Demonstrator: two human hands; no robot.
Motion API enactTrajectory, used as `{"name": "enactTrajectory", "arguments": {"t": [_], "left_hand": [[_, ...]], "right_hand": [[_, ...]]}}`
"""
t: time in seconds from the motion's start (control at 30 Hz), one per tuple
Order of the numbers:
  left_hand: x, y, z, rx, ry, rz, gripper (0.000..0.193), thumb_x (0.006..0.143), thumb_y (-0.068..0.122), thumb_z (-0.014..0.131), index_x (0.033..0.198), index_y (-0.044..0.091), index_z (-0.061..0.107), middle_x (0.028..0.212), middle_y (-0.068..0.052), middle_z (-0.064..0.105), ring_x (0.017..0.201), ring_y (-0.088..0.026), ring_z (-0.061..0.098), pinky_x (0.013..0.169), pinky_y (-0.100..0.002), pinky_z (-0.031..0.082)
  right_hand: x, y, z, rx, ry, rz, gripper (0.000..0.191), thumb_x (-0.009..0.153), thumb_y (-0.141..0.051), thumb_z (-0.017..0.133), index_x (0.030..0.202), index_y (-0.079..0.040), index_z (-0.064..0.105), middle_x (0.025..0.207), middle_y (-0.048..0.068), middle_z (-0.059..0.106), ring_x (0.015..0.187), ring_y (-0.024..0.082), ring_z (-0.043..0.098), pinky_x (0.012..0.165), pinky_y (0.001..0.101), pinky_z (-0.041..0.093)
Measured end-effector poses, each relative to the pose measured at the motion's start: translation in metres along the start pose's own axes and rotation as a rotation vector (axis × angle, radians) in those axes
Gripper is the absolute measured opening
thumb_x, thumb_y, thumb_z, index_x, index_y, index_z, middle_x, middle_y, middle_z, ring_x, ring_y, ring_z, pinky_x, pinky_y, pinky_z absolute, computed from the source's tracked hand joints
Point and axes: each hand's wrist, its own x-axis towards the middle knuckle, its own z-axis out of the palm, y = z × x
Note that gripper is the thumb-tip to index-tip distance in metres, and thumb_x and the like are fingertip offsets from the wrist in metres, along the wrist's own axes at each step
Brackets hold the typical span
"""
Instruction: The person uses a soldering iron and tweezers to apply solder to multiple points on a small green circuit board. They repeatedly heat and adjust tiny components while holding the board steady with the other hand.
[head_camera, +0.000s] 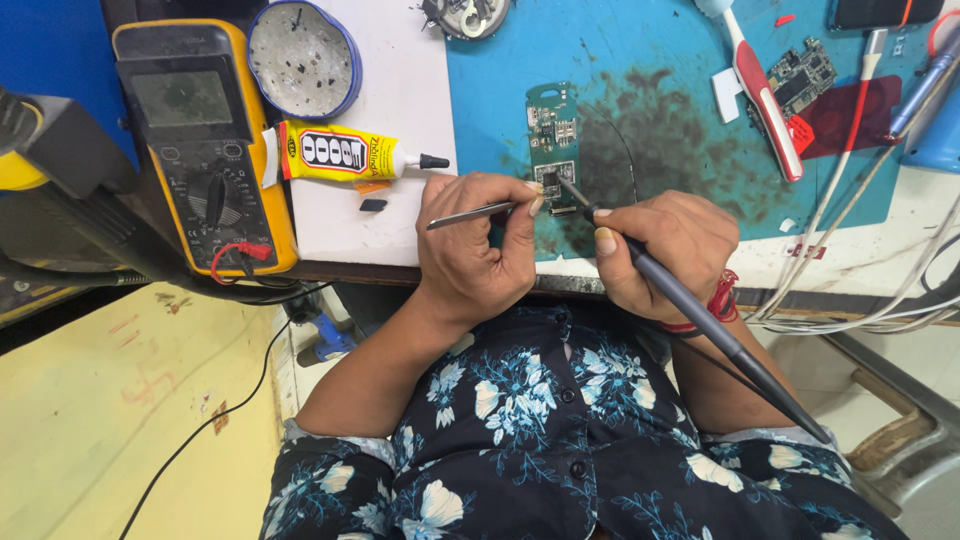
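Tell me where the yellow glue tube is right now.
In the head view, the yellow glue tube lies on the white board, left of the hands, between the yellow multimeter and the blue mat, just below the round blue-rimmed dish.

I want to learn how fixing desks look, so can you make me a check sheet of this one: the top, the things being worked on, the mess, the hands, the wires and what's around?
Surface: blue work mat with a dark smudged patch, beside a white board.
Job's things: small green circuit board on the mat; thin metal tweezers; black pen-shaped soldering iron, tip on the board.
Clutter: yellow multimeter, yellow glue tube, round blue-rimmed dish, red-and-white toothbrush, second circuit board.
Hands: left hand holds the tweezers; right hand grips the iron.
Cables: white cables at right; black lead over the floor.
Surroundings: yellow floor.
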Motion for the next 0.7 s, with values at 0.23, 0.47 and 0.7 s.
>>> {"name": "enactTrajectory", "arguments": {"t": [0.23,0.47,0.7], "left_hand": [[0.000,0.000,-0.001,0.001,-0.008,-0.008,0.016,0.096,0.002,0.072,0.104,0.010,0.061,0.091,-0.001,0.069,0.074,-0.018,0.065,0.078,-0.035,0.040],[-0.001,0.001,0.000,0.008,0.010,-0.029,0.016,0.096,0.002,0.071,0.105,0.009,0.060,0.094,-0.002,0.070,0.074,-0.018,0.066,0.080,-0.036,0.041],[-0.002,-0.002,0.002,0.030,0.040,-0.036,0.015,0.096,0.002,0.071,0.107,0.007,0.061,0.098,-0.004,0.070,0.080,-0.022,0.066,0.083,-0.037,0.043]], "right_hand": [[-0.001,-0.001,0.000,0.001,-0.001,0.004,0.007,0.096,-0.008,0.073,0.098,-0.003,0.068,0.076,0.009,0.068,0.065,0.025,0.065,0.059,0.0354,0.048],[0.002,-0.001,-0.001,0.027,-0.009,-0.009,0.016,0.099,-0.007,0.073,0.113,-0.001,0.067,0.089,0.009,0.072,0.073,0.025,0.069,0.063,0.0342,0.052],[0.011,-0.009,0.003,-0.103,-0.085,-0.065,0.023,0.093,-0.004,0.077,0.114,-0.004,0.068,0.098,0.013,0.075,0.074,0.026,0.070,0.069,0.0368,0.054]]}}
